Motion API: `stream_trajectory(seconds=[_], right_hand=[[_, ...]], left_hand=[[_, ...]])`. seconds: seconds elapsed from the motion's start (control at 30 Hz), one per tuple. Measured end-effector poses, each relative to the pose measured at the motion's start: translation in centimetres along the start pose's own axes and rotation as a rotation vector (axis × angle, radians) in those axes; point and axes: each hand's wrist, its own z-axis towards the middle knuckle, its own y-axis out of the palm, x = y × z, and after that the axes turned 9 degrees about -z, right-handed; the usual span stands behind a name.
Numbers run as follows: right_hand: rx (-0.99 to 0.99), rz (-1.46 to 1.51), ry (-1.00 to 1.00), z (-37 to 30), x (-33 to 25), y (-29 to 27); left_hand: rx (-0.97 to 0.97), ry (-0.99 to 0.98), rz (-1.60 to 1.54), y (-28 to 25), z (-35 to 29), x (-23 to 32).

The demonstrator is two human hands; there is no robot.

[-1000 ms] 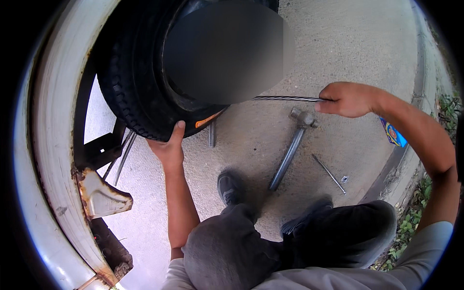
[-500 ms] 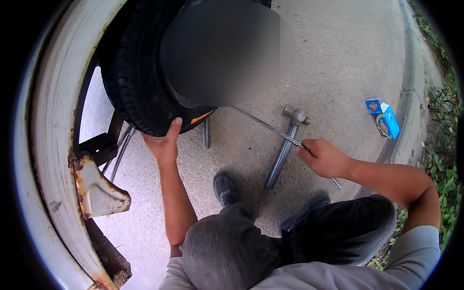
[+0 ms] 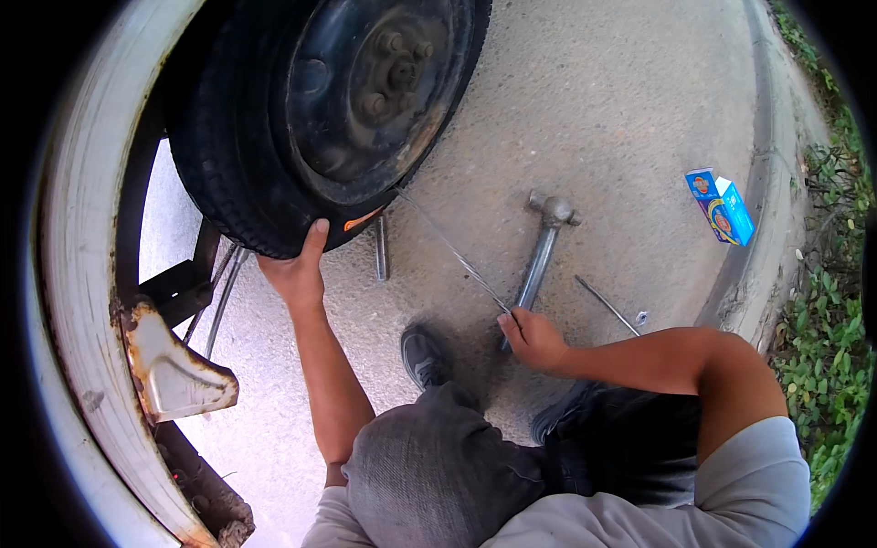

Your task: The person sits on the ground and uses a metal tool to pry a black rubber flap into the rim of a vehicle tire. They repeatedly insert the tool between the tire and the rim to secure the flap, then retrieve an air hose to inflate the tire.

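Observation:
A black tyre on a dark steel wheel (image 3: 370, 110) fills the upper left, beside the vehicle's body. My left hand (image 3: 297, 274) is wrapped round the tyre's lower edge, its thumb lying on the sidewall near an orange mark. In my right hand (image 3: 537, 340) is the end of a long, thin pry bar (image 3: 461, 260) with a twisted shank. The bar slants up to the left, its far tip at the wheel's lower rim; whether it sits under the bead cannot be made out. Just beyond my right fist, a metal hammer (image 3: 541, 256) lies on the ground.
A rusty white wheel arch (image 3: 87, 228) curves along the left, with a rusted bracket (image 3: 183, 370) jutting out. Metal bars (image 3: 224, 301) and a short metal tube (image 3: 382, 251) show below the tyre. Rightward lie a thin rod (image 3: 607, 306), an open blue box (image 3: 728, 215) and the kerb (image 3: 763, 201).
My right hand has swung left and nearer to me with the pry bar, which now slants more steeply. The left hand keeps its hold on the tyre. The view has shifted slightly.

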Motion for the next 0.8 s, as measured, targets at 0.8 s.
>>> stream_trajectory(seconds=[0.8], right_hand=[[-0.589,0.272,-0.353,6.7,-12.9,14.8]], left_hand=[[0.1,0.095,0.403,0.4,0.6,3.8]])
